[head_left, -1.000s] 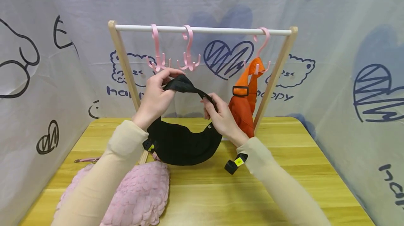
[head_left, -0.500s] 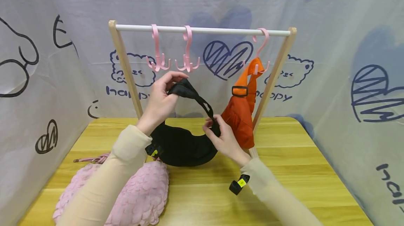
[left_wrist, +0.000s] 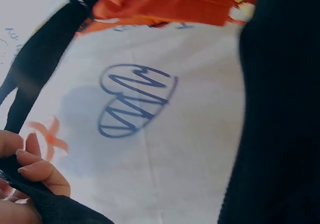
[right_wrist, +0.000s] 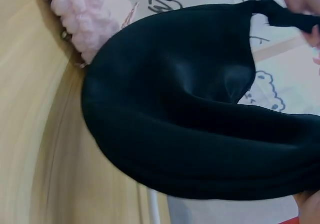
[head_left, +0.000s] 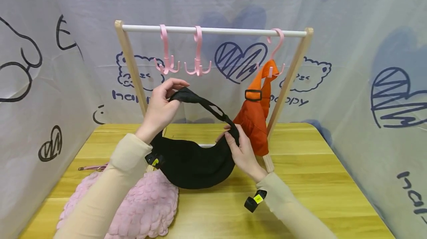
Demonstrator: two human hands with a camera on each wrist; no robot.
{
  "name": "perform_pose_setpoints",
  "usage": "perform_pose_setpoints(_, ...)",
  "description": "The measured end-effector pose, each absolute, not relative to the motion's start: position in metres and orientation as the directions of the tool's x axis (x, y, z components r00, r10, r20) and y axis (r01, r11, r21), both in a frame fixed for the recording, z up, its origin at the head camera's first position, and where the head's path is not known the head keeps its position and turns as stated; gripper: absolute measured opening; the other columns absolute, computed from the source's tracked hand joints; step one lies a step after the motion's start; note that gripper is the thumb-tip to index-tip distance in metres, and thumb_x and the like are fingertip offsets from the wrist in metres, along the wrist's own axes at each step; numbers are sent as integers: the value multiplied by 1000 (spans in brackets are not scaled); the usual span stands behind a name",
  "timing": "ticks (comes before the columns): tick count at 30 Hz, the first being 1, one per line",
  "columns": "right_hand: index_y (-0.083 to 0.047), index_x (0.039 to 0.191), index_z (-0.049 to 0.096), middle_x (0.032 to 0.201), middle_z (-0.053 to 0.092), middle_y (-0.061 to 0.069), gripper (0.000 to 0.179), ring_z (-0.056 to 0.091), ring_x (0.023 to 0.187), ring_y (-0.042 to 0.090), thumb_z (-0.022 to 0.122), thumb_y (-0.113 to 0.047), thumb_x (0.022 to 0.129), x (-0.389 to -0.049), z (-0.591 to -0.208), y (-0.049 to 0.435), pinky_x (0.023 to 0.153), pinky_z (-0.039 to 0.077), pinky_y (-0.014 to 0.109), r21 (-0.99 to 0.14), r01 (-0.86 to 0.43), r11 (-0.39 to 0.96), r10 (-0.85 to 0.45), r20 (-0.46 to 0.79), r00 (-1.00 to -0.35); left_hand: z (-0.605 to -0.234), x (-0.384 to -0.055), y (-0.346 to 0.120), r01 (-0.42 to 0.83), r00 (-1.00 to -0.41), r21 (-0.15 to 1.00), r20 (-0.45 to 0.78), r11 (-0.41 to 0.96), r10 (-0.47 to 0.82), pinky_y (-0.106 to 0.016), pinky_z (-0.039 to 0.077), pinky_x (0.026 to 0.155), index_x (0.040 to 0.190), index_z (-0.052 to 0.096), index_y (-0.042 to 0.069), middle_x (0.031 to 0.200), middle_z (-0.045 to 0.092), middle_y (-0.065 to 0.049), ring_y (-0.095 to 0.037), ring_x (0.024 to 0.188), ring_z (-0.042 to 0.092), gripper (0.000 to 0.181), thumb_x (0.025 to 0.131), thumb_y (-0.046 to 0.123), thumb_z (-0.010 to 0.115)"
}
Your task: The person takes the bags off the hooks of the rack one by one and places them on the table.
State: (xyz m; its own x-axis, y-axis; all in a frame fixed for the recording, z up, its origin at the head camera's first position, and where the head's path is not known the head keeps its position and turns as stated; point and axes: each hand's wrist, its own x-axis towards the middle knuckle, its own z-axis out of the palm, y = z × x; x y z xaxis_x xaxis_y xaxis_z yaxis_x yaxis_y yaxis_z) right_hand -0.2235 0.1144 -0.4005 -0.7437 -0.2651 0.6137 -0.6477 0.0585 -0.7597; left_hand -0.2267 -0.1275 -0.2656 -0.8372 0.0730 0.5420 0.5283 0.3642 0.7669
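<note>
A black crescent-shaped shoulder bag (head_left: pixel 197 163) hangs between both hands above the table, its strap (head_left: pixel 213 109) arching over the top. My left hand (head_left: pixel 161 105) grips the strap's upper left part with fingers curled round it. At the bag's right end, my right hand (head_left: pixel 241 148) pinches the place where strap and bag meet, thumb toward me. The left wrist view shows the left fingers (left_wrist: pixel 42 171) wrapped on the strap. In the right wrist view the bag's body (right_wrist: pixel 165 99) fills the middle, and the right hand is mostly hidden behind its edge.
Behind stands a wooden rack with a white rod (head_left: pixel 233 30). Two pink hooks, a left one (head_left: pixel 166 57) and a middle one (head_left: pixel 198 55), carry nothing. From the right pink hook (head_left: pixel 277 46) hangs an orange bag (head_left: pixel 255 120). A pink puffy bag (head_left: pixel 143 205) lies at the table's front left.
The right hand has slid down the strap to the bag's right end. The left hand has shifted slightly left and down, and the strap now arches wider. The black bag's body has sunk a little.
</note>
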Motion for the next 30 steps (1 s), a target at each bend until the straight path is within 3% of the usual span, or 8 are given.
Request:
perform_pose_setpoints(9, 7, 120, 50, 97, 64, 27, 21, 69, 89, 12, 38, -6, 108, -217, -383, 112, 91, 56, 23, -759, -651, -24, -195, 642, -742, -290, -237, -153, 369, -928, 752, 334, 547, 166, -33, 39, 68, 124, 66, 10, 118, 67, -16, -26, 76, 49, 38, 94, -4, 48)
perform_pose_setpoints(13, 8, 118, 51, 95, 63, 28, 22, 67, 88, 11, 38, -7, 108, -214, -377, 111, 86, 57, 24, -755, -654, -48, -180, 651, -738, -306, -240, -159, 345, -939, 722, 255, 600, 232, -36, 42, 73, 126, 64, 10, 124, 67, -16, -28, 82, 53, 42, 91, -6, 49)
perform_pose_setpoints(21, 10, 118, 52, 95, 63, 28, 25, 66, 88, 10, 40, -10, 108, -212, -365, 109, 85, 55, 23, -769, -638, -42, -141, 636, -758, -334, -237, -164, 372, -917, 650, 147, 662, 371, -45, 54, 89, 129, 62, 5, 124, 66, -20, -28, 96, 65, 32, 98, 8, 60)
perform_pose_setpoints(30, 8, 116, 55, 98, 61, 24, 20, 60, 94, 8, 45, -6, 106, -212, -356, 110, 88, 49, 20, -737, -674, 40, -110, 668, -736, -359, -225, -186, 462, -855, 640, 135, 614, 502, -56, 46, 107, 139, 55, 7, 135, 63, -18, -38, 124, 61, 47, 98, 27, 66)
